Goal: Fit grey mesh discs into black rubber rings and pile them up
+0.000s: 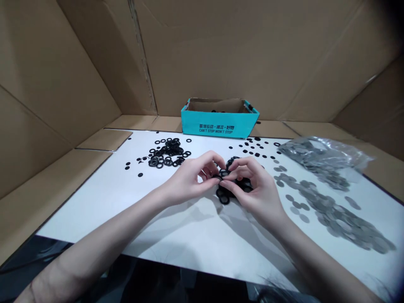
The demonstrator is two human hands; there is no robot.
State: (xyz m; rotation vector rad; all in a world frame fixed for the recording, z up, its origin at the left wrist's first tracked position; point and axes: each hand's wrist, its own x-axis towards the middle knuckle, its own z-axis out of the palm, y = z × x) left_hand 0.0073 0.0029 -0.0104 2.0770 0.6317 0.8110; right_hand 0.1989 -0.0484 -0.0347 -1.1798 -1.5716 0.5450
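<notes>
Tall corrugated cardboard walls [221, 50] rise behind and on both sides of a white board [104, 210], whose near edge runs under the person's forearms above a dark floor. At the far edge sits a teal cardboard tray [217, 126] printed "CAN'T STOP WON'T STOP". Left of centre lies a loose cluster of black rings [167, 153], with small black discs [255, 147] dotted near the tray. To the right, grey metal discs [334, 212] spread in a long band, below a clear plastic bag of similar discs [322, 162].

At the middle of the board, both hands curl inward, nearly meeting. The left hand [189, 179] and right hand [255, 189] pinch a black ring [219, 178] between their fingertips, directly above a heap of black rings [235, 187].
</notes>
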